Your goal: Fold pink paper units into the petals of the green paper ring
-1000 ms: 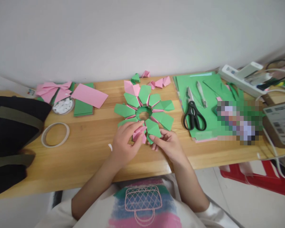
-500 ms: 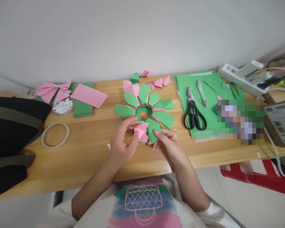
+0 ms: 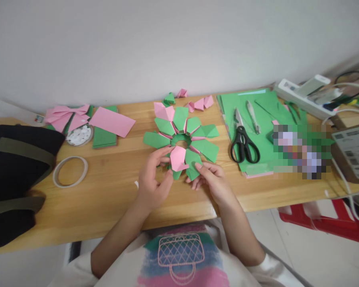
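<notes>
A ring of folded green and pink paper (image 3: 151,139) lies on the table in front of me, its petal-like units pointing outward around a round hole. At its near side is a pink folded paper piece (image 3: 177,158), its flat face up. My left hand (image 3: 154,177) grips this piece from the left, fingers behind and thumb at its lower edge. My right hand (image 3: 214,179) pinches a green petal (image 3: 194,164) of the ring between thumb and fingers. Part of the ring is hidden behind the pink piece and my left fingers.
To the right, black-handled scissors (image 3: 243,145) and a utility knife (image 3: 253,116) lie on green paper sheets (image 3: 227,103). A tape roll (image 3: 70,171), pink paper (image 3: 113,121) and a black bag (image 3: 18,159) are left. Small folded pieces (image 3: 200,104) lie behind the ring. A power strip (image 3: 302,99) stands back right.
The pink piece at my left hand has turned from a pointed, folded side to a flat face, and a green petal now shows below it. My right hand stays on its petal.
</notes>
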Available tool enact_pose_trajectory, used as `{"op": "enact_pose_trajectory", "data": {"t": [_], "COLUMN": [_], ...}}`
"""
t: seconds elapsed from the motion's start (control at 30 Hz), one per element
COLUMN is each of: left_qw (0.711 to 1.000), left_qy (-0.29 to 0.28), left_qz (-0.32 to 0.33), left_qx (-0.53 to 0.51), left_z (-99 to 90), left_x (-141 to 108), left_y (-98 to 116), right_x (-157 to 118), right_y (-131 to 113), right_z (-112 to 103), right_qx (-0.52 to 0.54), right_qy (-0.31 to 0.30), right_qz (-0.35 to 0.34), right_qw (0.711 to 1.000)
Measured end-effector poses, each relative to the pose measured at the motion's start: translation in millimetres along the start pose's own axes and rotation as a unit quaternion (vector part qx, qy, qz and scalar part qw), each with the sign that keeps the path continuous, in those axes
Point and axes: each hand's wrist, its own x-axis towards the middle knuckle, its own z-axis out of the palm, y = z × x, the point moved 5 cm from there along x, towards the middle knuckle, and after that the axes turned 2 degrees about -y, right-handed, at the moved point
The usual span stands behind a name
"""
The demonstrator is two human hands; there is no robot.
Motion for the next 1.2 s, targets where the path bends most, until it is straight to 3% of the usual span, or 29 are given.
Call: {"op": "enact_pose_trajectory", "data": {"t": [0.27, 0.4, 0.57, 0.73, 0.87, 1.2], "left_qw": [0.996, 0.997, 0.998, 0.995, 0.991, 0.987], "left_qy": [-0.016, -0.012, 0.007, -0.057, -0.091, -0.065], "left_qz": [0.068, 0.064, 0.022, -0.065, -0.090, -0.149], "left_qx": [0.052, 0.052, 0.065, 0.052, 0.037, -0.006], "left_z": [-3.7, -2.6, -6.2, -15.4, -19.2, -15.0], "left_x": [5, 6, 9, 7, -1, -15], "left_y": [11, 10, 12, 16, 20, 17], "right_x": [0, 1, 0, -1, 0, -1], "right_y": [0, 1, 0, 1, 1, -1], "right_z": [0, 0, 0, -1, 0, 2], "right_qx": [-0.005, -0.001, -0.014, -0.028, -0.026, -0.004], "right_qy": [-0.001, -0.004, -0.001, -0.001, -0.008, -0.041], "right_qz": [-0.002, -0.001, -0.006, -0.006, -0.006, 0.003], "right_qw": [1.000, 1.000, 1.000, 1.000, 1.000, 0.999]}}
